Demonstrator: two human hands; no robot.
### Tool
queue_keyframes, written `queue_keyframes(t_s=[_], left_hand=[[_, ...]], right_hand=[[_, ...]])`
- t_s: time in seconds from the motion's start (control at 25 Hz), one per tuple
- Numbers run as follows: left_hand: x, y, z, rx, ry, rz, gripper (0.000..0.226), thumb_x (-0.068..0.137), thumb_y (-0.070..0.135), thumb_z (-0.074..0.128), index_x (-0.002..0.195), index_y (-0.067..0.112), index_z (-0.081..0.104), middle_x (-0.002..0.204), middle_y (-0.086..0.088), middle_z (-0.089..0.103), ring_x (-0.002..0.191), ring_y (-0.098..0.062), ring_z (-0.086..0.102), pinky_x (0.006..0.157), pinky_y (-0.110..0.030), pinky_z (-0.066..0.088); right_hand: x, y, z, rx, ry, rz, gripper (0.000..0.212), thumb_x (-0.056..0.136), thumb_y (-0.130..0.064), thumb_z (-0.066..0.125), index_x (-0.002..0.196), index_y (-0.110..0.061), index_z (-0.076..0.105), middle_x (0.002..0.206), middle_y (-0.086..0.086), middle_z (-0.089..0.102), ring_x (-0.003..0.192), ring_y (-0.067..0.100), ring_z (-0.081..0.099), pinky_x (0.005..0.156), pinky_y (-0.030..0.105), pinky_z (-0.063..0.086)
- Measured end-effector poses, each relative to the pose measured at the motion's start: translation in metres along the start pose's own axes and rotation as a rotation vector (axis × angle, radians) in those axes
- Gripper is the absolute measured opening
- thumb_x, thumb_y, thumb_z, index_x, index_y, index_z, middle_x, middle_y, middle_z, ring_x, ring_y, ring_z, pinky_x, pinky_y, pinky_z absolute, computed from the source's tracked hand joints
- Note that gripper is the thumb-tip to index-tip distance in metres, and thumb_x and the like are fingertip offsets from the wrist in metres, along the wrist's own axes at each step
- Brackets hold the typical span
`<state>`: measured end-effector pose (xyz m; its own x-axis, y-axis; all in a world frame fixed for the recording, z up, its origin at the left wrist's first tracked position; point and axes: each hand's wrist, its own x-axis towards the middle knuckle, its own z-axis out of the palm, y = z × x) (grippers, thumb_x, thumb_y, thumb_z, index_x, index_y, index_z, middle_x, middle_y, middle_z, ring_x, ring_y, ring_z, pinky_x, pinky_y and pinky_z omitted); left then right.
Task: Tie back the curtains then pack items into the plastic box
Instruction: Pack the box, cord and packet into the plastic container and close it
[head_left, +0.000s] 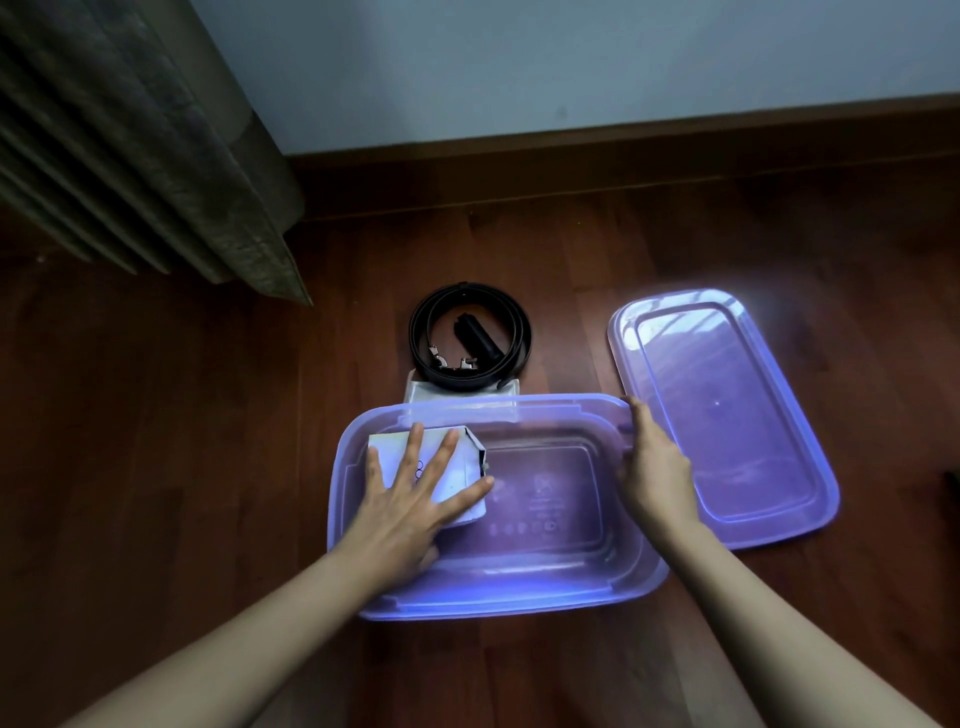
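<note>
Nearest, the left hand (410, 499) lies flat with fingers spread, pressing a white carton (464, 464) down inside the left end of the open purple plastic box (519, 605), while the right hand (654, 467) grips the box's right rim with curled fingers. The box sits on a wooden floor (156, 441), its lid (727, 415) just beside it on the right. A coiled black belt (522, 332) lies beyond it, and a curtain (156, 156) hangs far left.

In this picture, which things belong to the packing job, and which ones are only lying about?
For the job: plastic box, right hand gripping its rim; white carton inside it, under the flat left hand; coiled belt behind the box; lid beside it; curtain.
Lying about: dark thing at the right edge, too cut off to identify.
</note>
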<state>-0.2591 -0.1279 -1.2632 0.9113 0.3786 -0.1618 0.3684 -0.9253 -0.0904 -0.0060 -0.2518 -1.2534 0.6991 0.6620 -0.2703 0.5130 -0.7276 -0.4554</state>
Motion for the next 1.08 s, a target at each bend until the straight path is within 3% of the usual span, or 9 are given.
queue_keyframes(t_s=[0.16,0.24,0.32,0.44,0.6,0.72,0.8,0.92,1.08], left_hand=[[0.0,-0.002,-0.012,-0.111,0.195,0.03,0.088,0.061,0.059,0.056,0.142,0.035,0.029,0.15,-0.016,0.032,0.137,-0.043,0.024,0.087,-0.077,0.028],[0.014,-0.01,-0.028,-0.245,0.379,0.01,0.064,0.073,0.051,0.052,0.131,0.026,0.045,0.141,-0.014,0.048,0.13,-0.035,0.039,0.096,-0.065,0.032],[0.046,-0.027,-0.047,-0.371,0.508,-0.094,0.04,0.08,0.036,0.051,0.114,0.015,0.058,0.118,-0.014,0.064,0.106,-0.031,0.055,0.089,-0.045,0.046],[0.105,-0.058,-0.062,-0.548,0.223,-0.278,0.027,0.087,0.027,0.053,0.102,0.007,0.064,0.102,-0.012,0.063,0.096,-0.03,0.055,0.082,-0.035,0.045],[0.153,-0.055,-0.054,-0.462,-0.234,-0.221,0.055,0.082,0.05,0.062,0.11,0.004,0.059,0.111,-0.015,0.058,0.106,-0.031,0.052,0.084,-0.035,0.044],[0.171,-0.039,-0.049,-0.353,-0.293,-0.319,0.06,0.076,0.067,0.057,0.087,0.008,0.055,0.104,-0.015,0.061,0.102,-0.032,0.055,0.077,-0.034,0.042],[0.178,-0.034,-0.051,-0.236,-0.33,-0.364,0.054,0.078,0.068,0.054,0.086,0.014,0.057,0.105,-0.011,0.062,0.101,-0.03,0.058,0.083,-0.035,0.039],[0.183,-0.027,-0.054,-0.214,-0.375,-0.428,0.04,0.087,0.047,0.056,0.107,0.012,0.062,0.117,-0.009,0.059,0.11,-0.03,0.056,0.093,-0.041,0.036],[0.18,-0.021,-0.057,-0.368,-0.407,-0.532,0.021,0.088,0.013,0.054,0.106,0.006,0.061,0.12,-0.013,0.056,0.116,-0.035,0.051,0.09,-0.049,0.047]], right_hand=[[0.001,0.0,0.001,0.017,0.0,0.011,0.065,0.082,-0.003,0.042,0.142,-0.027,0.031,0.132,0.003,0.056,0.108,0.036,0.057,0.081,0.039,0.044],[0.0,0.001,0.001,0.023,0.0,0.018,0.066,0.082,-0.002,0.042,0.142,-0.027,0.031,0.131,0.003,0.057,0.108,0.036,0.057,0.08,0.039,0.044],[0.0,0.001,0.001,0.028,0.009,0.025,0.066,0.081,-0.002,0.041,0.141,-0.028,0.031,0.129,0.004,0.058,0.107,0.036,0.057,0.079,0.039,0.044],[0.0,-0.001,0.001,0.039,0.017,0.036,0.066,0.081,-0.001,0.041,0.141,-0.028,0.032,0.129,0.003,0.058,0.108,0.035,0.058,0.081,0.039,0.045],[-0.002,-0.001,-0.001,0.035,0.016,0.051,0.066,0.083,0.0,0.04,0.141,-0.028,0.032,0.131,0.003,0.057,0.109,0.036,0.057,0.082,0.039,0.044],[-0.002,-0.002,-0.001,0.035,0.012,0.051,0.066,0.083,0.0,0.04,0.143,-0.027,0.03,0.135,0.003,0.054,0.112,0.035,0.056,0.085,0.04,0.045],[-0.003,-0.003,-0.001,0.04,0.005,0.05,0.067,0.083,-0.001,0.039,0.143,-0.028,0.029,0.138,0.001,0.052,0.113,0.033,0.056,0.085,0.04,0.045],[-0.003,-0.003,-0.002,0.047,-0.011,0.059,0.067,0.084,-0.002,0.039,0.144,-0.028,0.028,0.138,-0.001,0.051,0.113,0.033,0.055,0.086,0.04,0.045],[-0.002,-0.004,-0.002,0.064,-0.017,0.052,0.067,0.082,-0.003,0.04,0.143,-0.028,0.029,0.137,0.0,0.052,0.113,0.033,0.055,0.086,0.041,0.046]])
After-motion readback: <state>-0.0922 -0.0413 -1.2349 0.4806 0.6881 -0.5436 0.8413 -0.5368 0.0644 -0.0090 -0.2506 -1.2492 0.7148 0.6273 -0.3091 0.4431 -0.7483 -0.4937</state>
